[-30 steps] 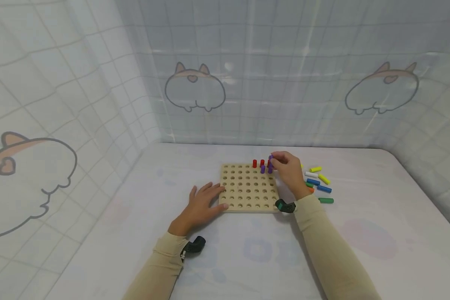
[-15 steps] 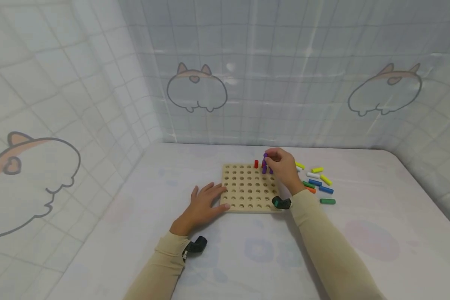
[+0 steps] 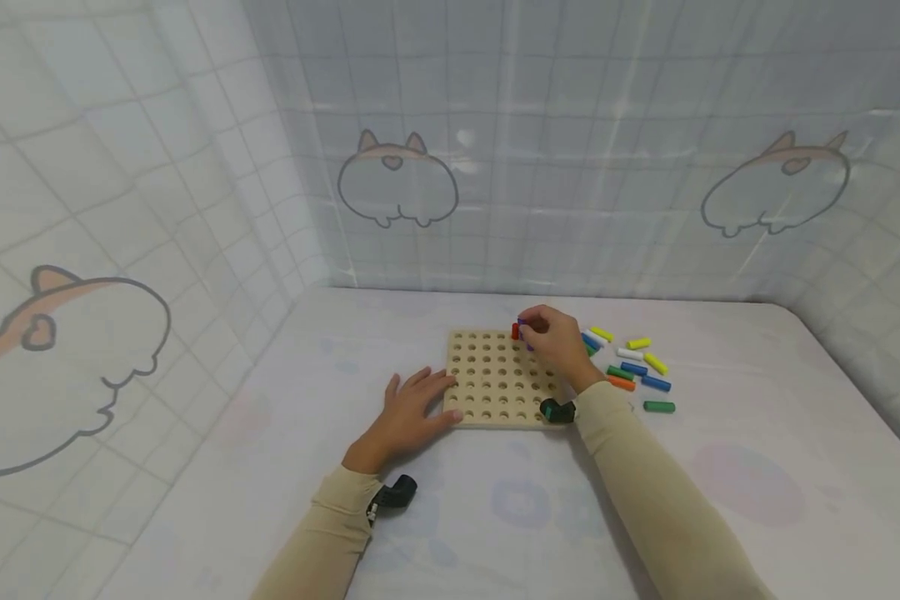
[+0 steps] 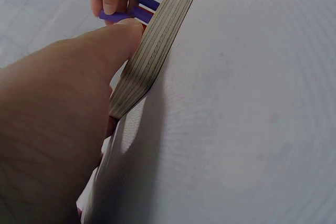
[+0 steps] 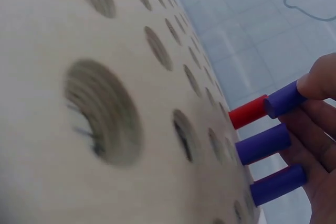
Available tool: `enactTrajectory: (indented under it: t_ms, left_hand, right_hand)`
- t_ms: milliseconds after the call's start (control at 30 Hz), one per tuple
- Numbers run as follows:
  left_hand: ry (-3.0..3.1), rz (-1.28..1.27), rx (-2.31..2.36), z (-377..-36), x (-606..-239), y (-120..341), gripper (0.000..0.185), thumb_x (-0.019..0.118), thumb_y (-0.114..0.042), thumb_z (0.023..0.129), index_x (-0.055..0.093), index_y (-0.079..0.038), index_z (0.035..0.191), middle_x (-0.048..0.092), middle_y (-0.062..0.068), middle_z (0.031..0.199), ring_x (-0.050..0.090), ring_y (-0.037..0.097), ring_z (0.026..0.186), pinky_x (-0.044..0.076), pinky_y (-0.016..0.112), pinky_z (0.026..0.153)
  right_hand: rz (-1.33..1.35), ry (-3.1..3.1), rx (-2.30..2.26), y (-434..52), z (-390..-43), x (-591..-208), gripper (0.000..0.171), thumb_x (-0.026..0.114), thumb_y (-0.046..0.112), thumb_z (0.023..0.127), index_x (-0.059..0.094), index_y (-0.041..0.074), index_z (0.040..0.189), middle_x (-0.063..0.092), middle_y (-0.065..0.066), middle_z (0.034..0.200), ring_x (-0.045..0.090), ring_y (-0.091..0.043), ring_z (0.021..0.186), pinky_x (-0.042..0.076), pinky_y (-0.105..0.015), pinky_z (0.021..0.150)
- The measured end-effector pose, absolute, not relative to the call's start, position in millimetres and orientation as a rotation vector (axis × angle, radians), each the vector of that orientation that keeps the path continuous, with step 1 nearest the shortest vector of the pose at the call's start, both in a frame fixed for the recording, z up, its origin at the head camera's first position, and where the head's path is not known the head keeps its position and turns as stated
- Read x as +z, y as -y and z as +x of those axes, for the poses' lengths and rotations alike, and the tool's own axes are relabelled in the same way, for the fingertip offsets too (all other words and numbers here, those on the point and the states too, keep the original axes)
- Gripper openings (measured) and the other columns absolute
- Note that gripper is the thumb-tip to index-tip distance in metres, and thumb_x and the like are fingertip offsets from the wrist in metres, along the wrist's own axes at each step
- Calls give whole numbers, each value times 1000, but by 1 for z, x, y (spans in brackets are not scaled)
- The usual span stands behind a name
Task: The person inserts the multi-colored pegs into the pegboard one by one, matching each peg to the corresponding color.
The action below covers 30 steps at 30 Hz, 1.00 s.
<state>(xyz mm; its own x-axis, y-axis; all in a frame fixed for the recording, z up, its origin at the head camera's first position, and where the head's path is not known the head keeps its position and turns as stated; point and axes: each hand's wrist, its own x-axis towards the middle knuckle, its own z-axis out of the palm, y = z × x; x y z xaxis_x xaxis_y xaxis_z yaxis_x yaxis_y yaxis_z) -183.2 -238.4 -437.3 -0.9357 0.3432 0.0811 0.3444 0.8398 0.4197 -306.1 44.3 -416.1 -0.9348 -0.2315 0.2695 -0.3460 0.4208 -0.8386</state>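
A square wooden pegboard (image 3: pixel 495 387) with many round holes lies on the table. My left hand (image 3: pixel 412 408) lies flat against its left edge, and the thumb (image 4: pixel 79 77) touches the board's side (image 4: pixel 152 51). My right hand (image 3: pixel 536 329) hovers over the board's far row and pinches a purple peg (image 5: pixel 283 99) at its top. A red peg (image 3: pixel 515 332) stands right beside it. In the right wrist view two more purple pegs (image 5: pixel 262 144) stand in holes under my fingers (image 5: pixel 320 82). The right hand hides the pegs behind it in the head view.
Loose pegs lie right of the board: yellow (image 3: pixel 637 342), white (image 3: pixel 628 354), blue (image 3: pixel 656 383), orange (image 3: pixel 621 383) and green (image 3: pixel 658 407). Curtain walls (image 3: pixel 495 167) with cartoon prints close off the back and both sides of the table.
My right hand has carried the purple peg leftward along the board's far row, toward the red peg. The left hand has stayed in place.
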Motion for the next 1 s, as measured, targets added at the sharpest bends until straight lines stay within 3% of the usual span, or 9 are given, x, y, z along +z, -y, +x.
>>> enactTrajectory:
  t_ms: [133,367,633,1000]
  left_hand:
    - [2998,-567,-685,-183,-439,237,69,54,-61,96,46,-22,152,40,1,157,23,27,150,1,67,115]
    - [3008,-555,-669,-183,-439,238,69,52,-62,96,45,-24,153,38,-2,158,21,24,150,0,65,116]
    - [3006,-560,-680,-181,-438,237,67,53,-60,96,46,-23,152,40,0,158,23,26,150,1,67,115]
    - [3006,-561,-683,-180,-436,237,68,53,-61,96,46,-22,151,39,0,158,23,26,150,1,67,115]
  right_hand:
    - [545,2557,1533,-43,-306,-418,17,65,17,97,69,10,112,72,-5,103,67,-21,95,55,-40,84]
    - [615,2550,1541,-41,-305,-419,12,66,16,97,69,10,107,72,-7,98,67,-19,88,56,-39,75]
    - [621,2550,1485,-40,-304,-424,6,67,13,96,71,9,100,72,-4,96,68,-18,86,56,-37,76]
    - [609,2560,1416,-40,-302,-421,8,68,13,96,72,8,100,73,-4,97,68,-18,87,56,-38,76]
